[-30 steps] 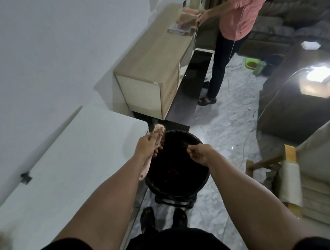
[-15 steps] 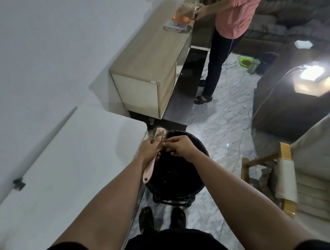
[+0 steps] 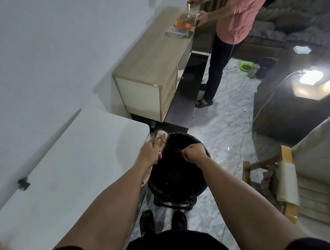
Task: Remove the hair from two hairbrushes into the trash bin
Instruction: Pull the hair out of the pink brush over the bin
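Over the trash bin (image 3: 178, 178), both hands work close together, and much of what they hold is hard to read. A thin dark tuft of hair (image 3: 175, 150) shows between the pinched fingers of the right hand (image 3: 193, 153), which is closed tight above the bin's opening; against the black liner the strands almost vanish. The left hand (image 3: 149, 154) is wrapped around the hairbrush (image 3: 36, 0), sorry, the hairbrush (image 3: 161, 138) at its neck, thumb laid along the bristle side, so most of the handle is hidden behind the palm and wrist, with only a pale end peeking out below the forearm. Whether hair remains among the bristles cannot be made out clearly, though a brownish patch sits there. A second brush cannot be picked out anywhere. The brush is pale pink plastic with an oval head and short stiff pins, tilted upward at the bin's left rim. The bin is round, lined with a glossy black bag, standing on a marble floor (image 3: 214, 135) veined in grey. Just left of it runs a smooth white tabletop (image 3: 71, 169) with a rounded corner, against a plain pale wall. Farther off stands a light wooden cabinet (image 3: 151, 58), where another person (image 3: 230, 35), cut off at the top edge, handles a glass vessel of orange liquid. A lamp glares at the right edge.
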Action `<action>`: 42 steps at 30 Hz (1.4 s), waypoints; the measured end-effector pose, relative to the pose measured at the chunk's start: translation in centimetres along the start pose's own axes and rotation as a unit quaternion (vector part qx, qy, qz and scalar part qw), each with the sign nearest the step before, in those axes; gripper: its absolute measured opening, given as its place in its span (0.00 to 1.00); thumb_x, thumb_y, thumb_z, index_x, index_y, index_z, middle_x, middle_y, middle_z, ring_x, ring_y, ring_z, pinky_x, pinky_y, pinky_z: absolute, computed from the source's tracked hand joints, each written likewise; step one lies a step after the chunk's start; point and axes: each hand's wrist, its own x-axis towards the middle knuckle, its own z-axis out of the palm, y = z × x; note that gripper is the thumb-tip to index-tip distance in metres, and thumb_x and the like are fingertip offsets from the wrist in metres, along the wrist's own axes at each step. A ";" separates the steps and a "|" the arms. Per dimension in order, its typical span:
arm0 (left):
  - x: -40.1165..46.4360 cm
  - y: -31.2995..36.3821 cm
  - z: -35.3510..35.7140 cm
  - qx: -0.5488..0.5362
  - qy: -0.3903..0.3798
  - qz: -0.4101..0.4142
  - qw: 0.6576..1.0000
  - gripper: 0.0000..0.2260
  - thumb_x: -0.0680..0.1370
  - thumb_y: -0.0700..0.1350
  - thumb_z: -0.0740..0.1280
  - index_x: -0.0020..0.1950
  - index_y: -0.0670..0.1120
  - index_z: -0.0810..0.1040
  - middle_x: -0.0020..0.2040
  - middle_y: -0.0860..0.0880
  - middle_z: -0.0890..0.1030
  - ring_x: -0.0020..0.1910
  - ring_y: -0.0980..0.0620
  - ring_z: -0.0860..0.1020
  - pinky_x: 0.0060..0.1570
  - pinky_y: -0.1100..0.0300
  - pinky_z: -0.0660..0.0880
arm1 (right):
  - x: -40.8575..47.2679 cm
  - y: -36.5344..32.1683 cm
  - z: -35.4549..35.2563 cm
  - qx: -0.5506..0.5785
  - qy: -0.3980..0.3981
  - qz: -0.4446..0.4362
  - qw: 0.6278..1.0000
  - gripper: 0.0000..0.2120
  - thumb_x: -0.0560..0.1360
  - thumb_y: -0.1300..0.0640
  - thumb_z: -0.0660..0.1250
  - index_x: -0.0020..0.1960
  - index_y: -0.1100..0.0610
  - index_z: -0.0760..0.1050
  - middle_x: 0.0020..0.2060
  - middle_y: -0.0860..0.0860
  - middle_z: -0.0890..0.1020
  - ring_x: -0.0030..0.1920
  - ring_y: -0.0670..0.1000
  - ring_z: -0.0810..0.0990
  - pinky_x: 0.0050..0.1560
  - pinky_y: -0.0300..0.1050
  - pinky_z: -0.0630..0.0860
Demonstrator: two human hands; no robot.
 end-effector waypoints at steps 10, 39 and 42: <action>0.1 -0.8 -1.8 -0.067 0.014 -0.028 0.997 0.16 0.86 0.57 0.60 0.60 0.45 0.75 0.40 0.43 0.83 0.31 0.52 0.79 0.33 0.58 0.82 | -1.1 2.3 -1.6 -0.086 0.042 -0.006 0.995 0.15 0.80 0.56 0.71 0.35 0.60 0.80 0.30 0.54 0.82 0.29 0.52 0.79 0.29 0.42 0.77; -0.6 0.5 0.0 -0.106 -0.007 -0.044 0.993 0.17 0.84 0.54 0.64 0.69 0.46 0.72 0.54 0.44 0.79 0.46 0.47 0.83 0.41 0.47 0.87 | -2.2 -2.2 -0.9 -0.137 -0.012 -0.112 0.984 0.07 0.73 0.62 0.72 0.50 0.55 0.85 0.35 0.48 0.83 0.33 0.48 0.81 0.32 0.37 0.75; -0.7 0.5 0.3 -0.124 -0.025 -0.035 0.991 0.15 0.86 0.55 0.61 0.66 0.47 0.74 0.54 0.44 0.80 0.45 0.47 0.82 0.40 0.49 0.87 | -2.5 -3.1 -0.2 -0.031 -0.007 -0.112 0.993 0.07 0.77 0.53 0.74 0.50 0.56 0.84 0.40 0.52 0.85 0.35 0.49 0.83 0.31 0.39 0.77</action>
